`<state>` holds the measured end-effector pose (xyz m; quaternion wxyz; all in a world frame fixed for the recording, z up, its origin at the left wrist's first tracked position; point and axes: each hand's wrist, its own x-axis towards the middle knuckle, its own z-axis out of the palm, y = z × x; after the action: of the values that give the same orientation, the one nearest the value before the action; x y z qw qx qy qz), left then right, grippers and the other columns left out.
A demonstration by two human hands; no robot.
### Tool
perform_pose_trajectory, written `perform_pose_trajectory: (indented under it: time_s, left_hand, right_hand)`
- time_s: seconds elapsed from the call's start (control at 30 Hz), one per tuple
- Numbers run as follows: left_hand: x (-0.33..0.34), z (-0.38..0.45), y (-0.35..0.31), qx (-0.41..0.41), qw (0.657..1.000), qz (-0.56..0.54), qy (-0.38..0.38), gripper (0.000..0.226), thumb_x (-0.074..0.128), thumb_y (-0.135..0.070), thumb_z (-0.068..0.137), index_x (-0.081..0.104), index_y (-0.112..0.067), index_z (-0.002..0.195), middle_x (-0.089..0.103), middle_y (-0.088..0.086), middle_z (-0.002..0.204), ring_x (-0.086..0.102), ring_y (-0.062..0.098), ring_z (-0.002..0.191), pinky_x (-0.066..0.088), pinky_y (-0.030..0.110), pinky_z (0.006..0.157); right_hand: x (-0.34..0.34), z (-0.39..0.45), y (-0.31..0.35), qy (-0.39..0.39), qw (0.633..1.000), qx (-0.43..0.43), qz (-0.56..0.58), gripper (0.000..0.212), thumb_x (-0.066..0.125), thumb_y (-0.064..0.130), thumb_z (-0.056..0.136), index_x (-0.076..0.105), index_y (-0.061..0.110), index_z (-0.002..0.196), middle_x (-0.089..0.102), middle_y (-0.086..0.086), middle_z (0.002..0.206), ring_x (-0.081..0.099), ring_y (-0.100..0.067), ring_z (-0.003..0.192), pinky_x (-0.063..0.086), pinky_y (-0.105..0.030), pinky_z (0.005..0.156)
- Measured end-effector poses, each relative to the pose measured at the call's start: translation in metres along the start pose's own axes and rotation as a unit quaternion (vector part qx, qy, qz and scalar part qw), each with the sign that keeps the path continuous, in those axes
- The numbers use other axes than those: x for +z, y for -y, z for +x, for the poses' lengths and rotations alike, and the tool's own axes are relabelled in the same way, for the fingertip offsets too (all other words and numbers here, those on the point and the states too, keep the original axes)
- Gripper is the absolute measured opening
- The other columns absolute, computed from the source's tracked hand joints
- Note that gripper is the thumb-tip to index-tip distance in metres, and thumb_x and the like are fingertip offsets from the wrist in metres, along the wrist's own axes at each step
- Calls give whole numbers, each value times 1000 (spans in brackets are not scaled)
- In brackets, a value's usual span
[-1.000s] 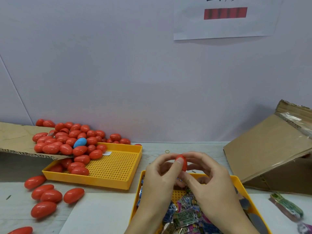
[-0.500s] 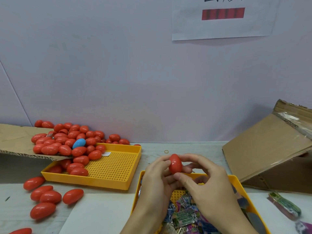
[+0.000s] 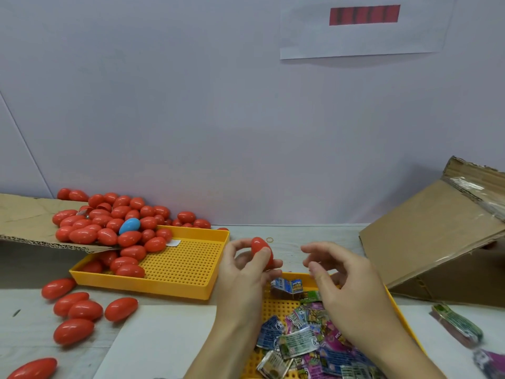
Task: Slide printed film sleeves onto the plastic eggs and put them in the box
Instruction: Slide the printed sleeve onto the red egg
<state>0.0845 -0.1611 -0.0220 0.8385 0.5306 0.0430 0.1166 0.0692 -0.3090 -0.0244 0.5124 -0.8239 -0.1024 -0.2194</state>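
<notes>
1. Egg (image 3: 261, 251), bare and red, is pinched between the left hand (image 3: 246, 272) thumb and fingertips, above the far end of the sleeve tray (image 3: 393, 305); so light a hold could let the smooth shell slip and roll off across the table (image 3: 314, 236).
2. Right hand (image 3: 347, 285) hangs just beside it, fingers loosely curled, holding nothing; reaching down, it might snag several crumpled film sleeves (image 3: 297, 340) below it at once.
3. Box (image 3: 437, 242) lies well off beyond the right hand; a careless toss could miss its opening.
</notes>
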Motion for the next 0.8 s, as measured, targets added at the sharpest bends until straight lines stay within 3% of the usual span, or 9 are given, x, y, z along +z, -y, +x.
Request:
perform_pose_trajectory:
  time_s: [0.1,0.27,0.4,0.53,0.8]
  left_hand:
    - [-2,2,-1,35,998,58,-2,20,69,-6,89,55,-10,103,68,15,95,72,19,73,54,26,58]
    - [-7,4,-3,68,991,114,-15,23,72,-9,87,54,-13,102,69,15,96,70,13,69,55,24,61]
    - [-7,3,-4,72,989,129,-12,22,72,-11,88,54,-15,102,69,14,98,71,12,69,56,22,61]
    - [-6,1,-4,67,990,124,-2,22,72,-10,88,55,-13,102,69,14,97,71,12,67,55,20,58]
    - [-6,1,-3,65,990,125,12,22,71,-9,88,55,-12,103,70,12,94,71,11,65,54,19,56]
  right_hand:
    - [-13,5,2,60,994,3,-89,22,67,13,90,73,33,85,67,25,81,62,0,71,44,-9,59]
    - [-28,7,20,260,944,46,-197,6,76,33,82,73,38,78,68,21,80,61,0,72,47,-14,62]
    - [-19,1,38,366,890,88,-257,33,84,58,63,69,47,91,63,20,90,62,1,81,53,-18,70]
    - [-6,-4,47,383,868,70,-308,31,80,51,74,69,41,102,53,22,92,55,1,78,40,-10,51]
    - [-10,-4,47,379,877,77,-284,20,77,45,80,72,48,100,57,22,97,58,-1,86,44,-15,57]
